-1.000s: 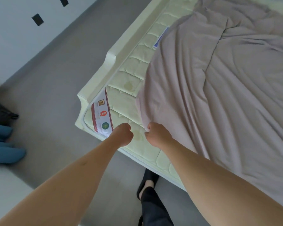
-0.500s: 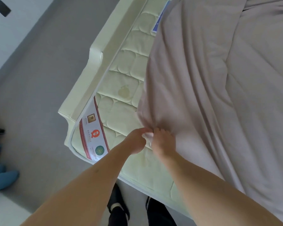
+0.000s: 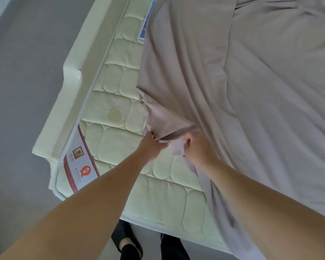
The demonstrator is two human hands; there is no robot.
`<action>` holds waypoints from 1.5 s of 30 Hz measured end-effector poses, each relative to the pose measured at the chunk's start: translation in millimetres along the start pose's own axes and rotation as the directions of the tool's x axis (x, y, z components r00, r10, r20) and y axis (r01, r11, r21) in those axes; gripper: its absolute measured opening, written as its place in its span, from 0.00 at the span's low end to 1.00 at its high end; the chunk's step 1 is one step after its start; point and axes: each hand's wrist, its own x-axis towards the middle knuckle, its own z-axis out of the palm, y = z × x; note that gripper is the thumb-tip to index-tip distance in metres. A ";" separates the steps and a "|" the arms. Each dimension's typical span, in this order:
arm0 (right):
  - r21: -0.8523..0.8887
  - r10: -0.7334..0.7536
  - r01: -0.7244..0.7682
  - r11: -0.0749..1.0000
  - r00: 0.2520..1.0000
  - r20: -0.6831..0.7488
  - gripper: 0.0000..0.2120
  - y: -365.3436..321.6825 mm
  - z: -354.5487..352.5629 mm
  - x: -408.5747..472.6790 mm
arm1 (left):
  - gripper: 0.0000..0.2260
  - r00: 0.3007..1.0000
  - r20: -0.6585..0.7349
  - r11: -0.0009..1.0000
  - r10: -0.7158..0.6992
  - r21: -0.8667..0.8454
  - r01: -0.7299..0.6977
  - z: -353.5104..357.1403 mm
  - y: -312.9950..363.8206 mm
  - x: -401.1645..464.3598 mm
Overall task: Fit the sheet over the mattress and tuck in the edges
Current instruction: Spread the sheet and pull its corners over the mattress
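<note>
The mattress (image 3: 120, 139) lies bare at its near left corner. On it, the left hand (image 3: 150, 145) pinches the sheet's (image 3: 251, 109) bunched corner; just right, the right hand (image 3: 197, 147) curls around the same fabric. The sheet covers the mattress's right side.

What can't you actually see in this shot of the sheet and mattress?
Head view:
- Fingertips of left hand and right hand: buried in sheet folds.
- Far mattress corners: covered by the sheet or cut off by the frame.
- Corner label text: too small.
</note>
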 end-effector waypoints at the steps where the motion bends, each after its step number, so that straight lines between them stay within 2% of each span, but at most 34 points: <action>1: -0.036 0.020 -0.017 0.999 0.994 0.105 0.06 -1.6 7.8 -4.3 | 0.18 1.000 0.002 0.998 -0.004 -0.066 0.004 4.4 6.1 2.0; 2: -0.098 0.033 -0.017 0.995 0.987 0.159 0.10 -1.2 15.1 -6.8 | 0.15 1.000 -0.010 0.994 -0.007 -0.111 0.006 8.1 12.6 6.2; 4: -0.261 0.062 -0.008 0.965 0.978 0.199 0.26 -0.5 26.5 -10.6 | 0.08 0.998 -0.064 0.991 -0.017 -0.136 0.008 10.6 20.4 15.9; 6: -0.392 0.125 -0.041 0.919 0.974 0.190 0.38 0.7 33.1 -12.5 | 0.09 0.998 -0.049 0.992 0.038 -0.115 -0.043 7.8 31.8 14.3; 7: -0.425 0.138 -0.053 0.904 0.975 0.174 0.38 0.7 33.5 -13.6 | 0.09 0.996 -0.017 0.988 0.087 -0.127 -0.088 4.8 39.3 9.9; 9: -0.435 0.120 -0.053 0.899 0.984 0.128 0.25 5.1 29.9 -12.0 | 0.09 0.985 0.065 0.966 0.157 -0.217 -0.140 -3.5 54.3 -2.1; 11: -0.378 0.154 -0.115 0.919 0.985 0.074 0.17 9.8 18.3 -7.7 | 0.07 0.989 0.008 0.966 0.151 -0.213 -0.146 -15.2 60.6 -2.1; 12: -0.350 0.186 -0.161 0.923 0.982 0.038 0.16 12.4 10.6 -6.2 | 0.06 0.989 -0.082 0.986 0.123 -0.104 -0.131 -21.4 57.4 3.5; 13: -0.317 0.208 -0.196 0.928 0.978 0.006 0.16 13.4 3.2 -4.8 | 0.08 0.980 -0.170 0.993 0.100 0.073 -0.089 -27.1 51.6 10.4; 15: -0.294 0.172 -0.179 0.939 0.984 -0.050 0.21 12.8 -3.2 -1.4 | 0.13 0.973 -0.223 0.927 0.054 0.373 0.035 -31.5 35.5 17.2; 17: -0.289 0.045 -0.064 0.955 0.996 -0.072 0.18 4.1 -1.9 -0.9 | 0.17 0.979 -0.201 0.907 -0.005 0.411 0.089 -27.2 19.4 24.2; 20: -0.222 -0.129 0.128 0.967 0.992 0.013 0.06 -10.3 7.4 -3.3 | 0.24 0.982 -0.185 0.909 0.028 0.414 0.052 -14.8 8.7 37.8; 23: -0.171 -0.160 0.189 0.967 0.973 0.169 0.08 -16.4 25.8 -9.1 | 0.10 0.983 -0.162 0.915 0.089 0.403 -0.016 -4.6 14.4 44.4; 25: -0.168 -0.155 0.191 0.967 0.966 0.206 0.14 -16.7 38.4 -15.8 | 0.06 0.987 -0.124 0.915 0.098 0.401 -0.041 -6.2 22.4 43.1; 27: -0.201 -0.142 0.179 0.963 0.972 0.185 0.21 -16.4 47.2 -27.0 | 0.08 0.989 -0.119 0.936 0.083 0.349 -0.037 -15.3 31.4 37.5; 30: -0.346 -0.138 0.162 0.924 0.986 0.094 0.31 -24.3 50.9 -35.1 | 0.17 0.969 -0.233 0.975 0.085 0.220 -0.032 -50.2 46.6 13.3; 33: -0.422 -0.171 0.177 0.889 0.984 0.051 0.28 -53.6 52.3 -40.1 | 0.10 0.904 -0.413 0.991 0.109 0.114 -0.067 -104.6 53.1 -24.3; 36: -0.423 -0.167 0.154 0.893 0.986 0.007 0.31 -96.1 57.3 -45.1 | 0.11 0.858 -0.512 0.975 0.043 -0.167 -0.148 -156.1 49.0 -51.5; 38: -0.392 -0.176 0.150 0.908 0.984 -0.033 0.28 -133.5 65.3 -47.7 | 0.12 0.860 -0.510 0.923 -0.015 -0.338 -0.185 -187.3 38.7 -69.9; 40: -0.335 -0.151 0.134 0.933 0.988 -0.025 0.20 -162.4 70.9 -43.7 | 0.12 0.853 -0.519 0.890 -0.057 -0.414 -0.192 -207.0 27.2 -85.0; 43: -0.273 -0.085 0.127 0.954 0.984 0.160 0.13 -218.1 87.9 -54.5 | 0.13 0.807 -0.584 0.902 -0.093 -0.392 -0.179 -251.5 -14.7 -108.3; 45: -0.251 -0.091 0.142 0.958 0.974 0.206 0.10 -246.5 105.5 -72.4 | 0.15 0.765 -0.628 0.924 -0.143 -0.361 -0.124 -277.7 -50.3 -121.9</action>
